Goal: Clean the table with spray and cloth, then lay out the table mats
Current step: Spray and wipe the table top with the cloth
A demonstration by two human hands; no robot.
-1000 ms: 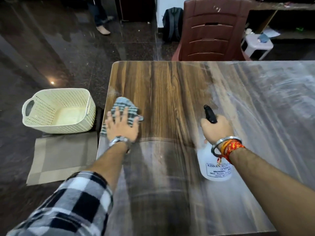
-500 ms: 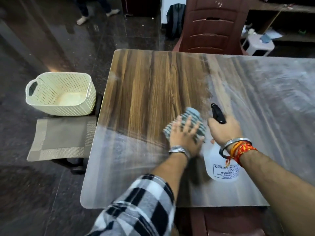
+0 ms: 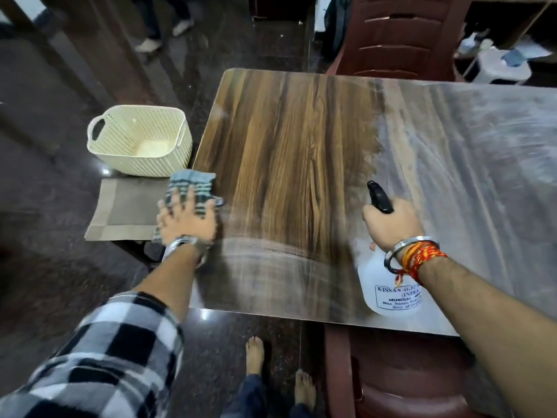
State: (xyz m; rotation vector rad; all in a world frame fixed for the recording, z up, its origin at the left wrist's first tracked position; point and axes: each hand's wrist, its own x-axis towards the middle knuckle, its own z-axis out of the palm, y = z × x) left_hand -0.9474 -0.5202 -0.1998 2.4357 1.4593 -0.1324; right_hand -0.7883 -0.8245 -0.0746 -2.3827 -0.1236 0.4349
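Note:
My left hand (image 3: 188,220) presses flat, fingers spread, on a blue-grey checked cloth (image 3: 193,185) at the left edge of the wooden table (image 3: 289,152). My right hand (image 3: 391,224) grips the neck of a white spray bottle (image 3: 388,288) with a black trigger head (image 3: 380,197), standing near the table's front edge. Grey table mats (image 3: 126,212) lie stacked on a low seat left of the table, under the basket. The table's left part looks dark and wiped; the right part and front strip look hazy with streaks.
A cream perforated basket (image 3: 140,140) stands on the mats' far end. A maroon chair (image 3: 401,34) is at the table's far side, another (image 3: 398,375) under the front edge. My bare feet (image 3: 254,354) are on the dark floor. Another person's feet (image 3: 162,34) are far back.
My left hand slid the cloth from beside the bottle leftward to the table's left edge. The right hand and bottle stayed in place. The camera view pulled back.

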